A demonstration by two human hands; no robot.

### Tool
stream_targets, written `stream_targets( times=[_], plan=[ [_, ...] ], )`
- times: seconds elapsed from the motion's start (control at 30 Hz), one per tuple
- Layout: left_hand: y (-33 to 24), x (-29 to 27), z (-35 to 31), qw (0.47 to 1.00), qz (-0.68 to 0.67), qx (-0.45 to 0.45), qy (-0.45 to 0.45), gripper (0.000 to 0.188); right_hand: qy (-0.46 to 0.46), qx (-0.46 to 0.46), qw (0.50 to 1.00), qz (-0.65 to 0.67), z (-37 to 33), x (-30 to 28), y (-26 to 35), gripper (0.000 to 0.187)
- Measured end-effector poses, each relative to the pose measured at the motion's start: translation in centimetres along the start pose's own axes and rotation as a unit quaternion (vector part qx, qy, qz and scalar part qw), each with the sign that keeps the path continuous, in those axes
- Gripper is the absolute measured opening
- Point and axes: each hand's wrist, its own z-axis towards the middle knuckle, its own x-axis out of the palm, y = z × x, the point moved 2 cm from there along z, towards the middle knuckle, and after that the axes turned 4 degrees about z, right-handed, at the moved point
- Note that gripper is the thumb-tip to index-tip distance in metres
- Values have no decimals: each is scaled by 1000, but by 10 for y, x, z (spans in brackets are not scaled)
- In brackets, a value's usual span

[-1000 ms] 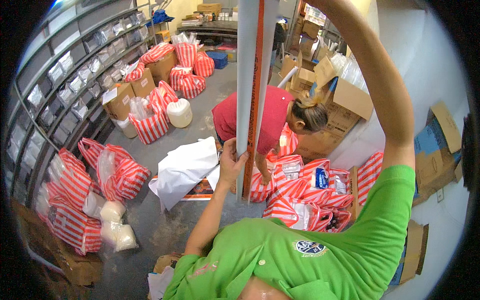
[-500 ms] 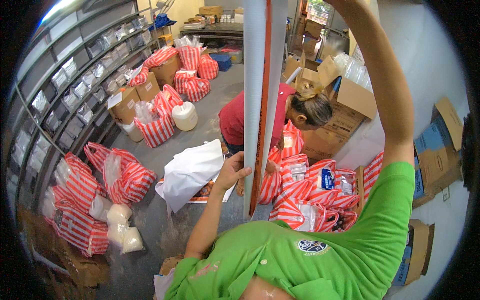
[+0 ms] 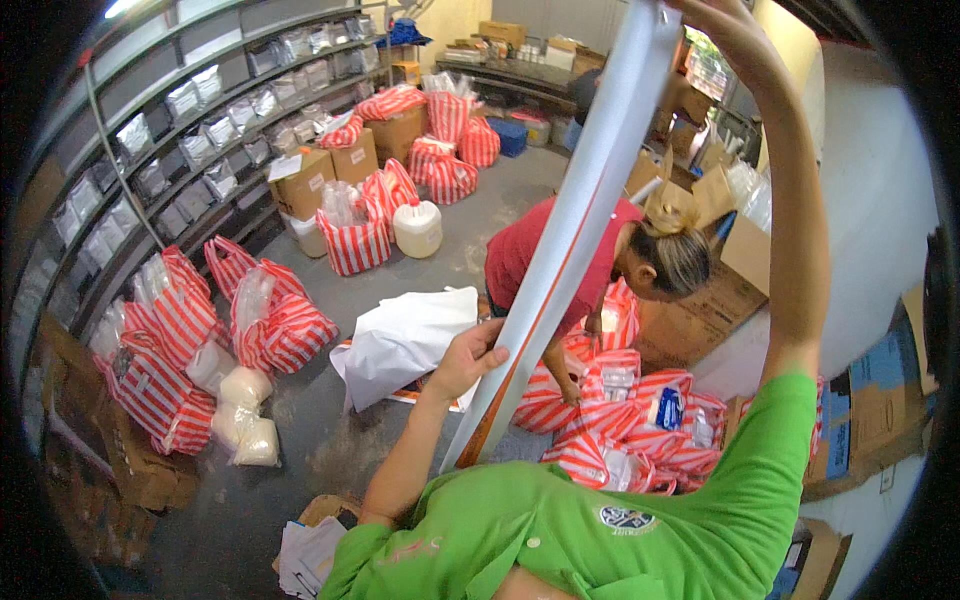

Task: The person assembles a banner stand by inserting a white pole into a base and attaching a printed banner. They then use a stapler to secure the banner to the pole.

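Observation:
A long, narrow rolled sheet [image 3: 590, 180], silver-grey with an orange-red printed strip, slants up in front of me, its top leaning right. My left hand [image 3: 468, 360] grips its lower left side, thumb showing against the surface. High at the upper right, my right hand [image 3: 722, 25] holds the sheet's top end, with its fingertips partly hidden at the picture's edge. The roll's bottom end comes down close to my green shirt. Just beyond it a person in a red top [image 3: 525, 255] bends over red-and-white striped bags [image 3: 610, 385], partly covered by the roll.
On the floor at left are more striped bags [image 3: 180, 405] and clear sacks of pale contents [image 3: 250, 442]. A white sheet [image 3: 410, 335] lies mid-floor, with a white jug [image 3: 417, 230] beyond. Shelves of silver packets [image 3: 220, 180] line the left wall; cardboard boxes [image 3: 690, 310] stand right.
The rolled sheet has tipped from nearly upright to slanting, its top going right. My view has shifted, showing more of the left shelves. Both hands keep their hold.

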Motion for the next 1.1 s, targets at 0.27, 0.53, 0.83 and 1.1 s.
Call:
stream_targets(
  times=[0.27, 0.53, 0.83, 1.1],
  plan=[
    [10, -10, -30, 977, 62, 68, -195, 47, -210, 1, 936, 283, -68, 57, -114, 34],
    [10, -3, -49, 813, 385, 221, -377, 39, -90, 72, 938, 327, -308, 255, -44, 37],
    [9, -29, -101, 669, 540, 302, -412, 49, -103, 122, 934, 319, -316, 312, -9, 43],
    [-36, -55, -125, 727, 540, 225, -360, 42, -10, 229, 829, 510, -303, 326, -10, 45]
  ],
)
